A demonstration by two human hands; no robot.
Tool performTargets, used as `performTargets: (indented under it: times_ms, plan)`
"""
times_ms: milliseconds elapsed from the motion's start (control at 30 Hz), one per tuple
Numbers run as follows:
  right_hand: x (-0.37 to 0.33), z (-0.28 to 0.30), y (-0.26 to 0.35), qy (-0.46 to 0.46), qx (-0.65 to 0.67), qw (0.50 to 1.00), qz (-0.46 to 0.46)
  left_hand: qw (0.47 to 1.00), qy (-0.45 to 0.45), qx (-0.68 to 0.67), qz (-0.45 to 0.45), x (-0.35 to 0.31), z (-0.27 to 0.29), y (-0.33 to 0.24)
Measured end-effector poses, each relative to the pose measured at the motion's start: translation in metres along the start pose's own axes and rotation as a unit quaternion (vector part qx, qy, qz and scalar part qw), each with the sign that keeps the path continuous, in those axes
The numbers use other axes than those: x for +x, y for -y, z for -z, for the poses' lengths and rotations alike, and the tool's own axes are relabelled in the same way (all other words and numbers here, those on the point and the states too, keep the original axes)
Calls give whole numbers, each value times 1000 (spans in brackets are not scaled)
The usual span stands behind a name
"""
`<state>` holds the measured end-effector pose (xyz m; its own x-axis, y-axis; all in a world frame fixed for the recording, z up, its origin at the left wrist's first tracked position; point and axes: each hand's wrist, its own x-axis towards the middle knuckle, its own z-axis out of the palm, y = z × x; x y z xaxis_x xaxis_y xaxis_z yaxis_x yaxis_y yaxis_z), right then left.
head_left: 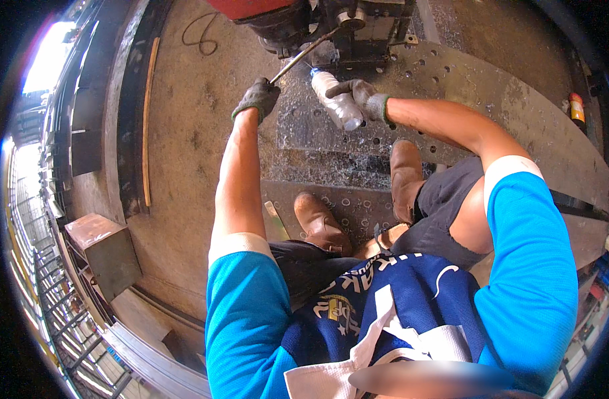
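Note:
My left hand point(258, 98), in a dark glove, is closed round the end of a metal lever point(303, 57). That lever slants up to the hub of a black and red drilling machine point(367, 36) at the top. In my gloved right hand point(364, 98) is a clear plastic bottle point(338, 106) of whitish liquid, lying tilted with its blue cap toward the machine. A thin line shows near the cap; I cannot tell if it is a stream or a nozzle. The drill's tip is hidden behind the machine's body. Below lies a drilled steel plate point(301, 136) strewn with metal shavings.
My boots point(320, 223) rest on the plates below the bottle. A large curved plate point(517, 110) with holes extends to the right. A red and yellow container point(576, 110) stands at the far right. Left are a long wooden strip point(149, 126) and a metal box point(105, 256).

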<state>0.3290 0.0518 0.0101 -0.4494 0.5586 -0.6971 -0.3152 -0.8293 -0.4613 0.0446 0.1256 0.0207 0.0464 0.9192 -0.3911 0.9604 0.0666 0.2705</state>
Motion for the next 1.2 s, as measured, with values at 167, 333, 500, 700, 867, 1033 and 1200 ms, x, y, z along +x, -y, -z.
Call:
performTargets:
  times_ms: [167, 333, 500, 700, 867, 1033, 1200]
  plan:
    - [-11, -11, -2, -80, -108, 990, 49, 1000, -2, 5, -4, 3, -2, -1]
    - [-2, -9, -6, -54, -71, 994, 62, 1000, 13, 2, 12, 2, -3, -4]
    - [16, 4, -8, -68, -32, 997, 20, 1000, 7, -8, 0, -1, -3, -3]
    - [16, 10, -8, -40, 36, 998, 17, 1000, 13, -10, 4, -1, -4, -3]
    - [7, 1, -3, -11, 62, 998, -5, 1000, 20, -12, 12, -3, -3, -7]
    - [-7, -8, -1, -34, -24, 999, 29, 1000, 24, -6, 5, -2, -2, -7]
    - [-3, -5, -2, -29, -81, 996, 28, 1000, 15, -11, -1, -1, -8, -6]
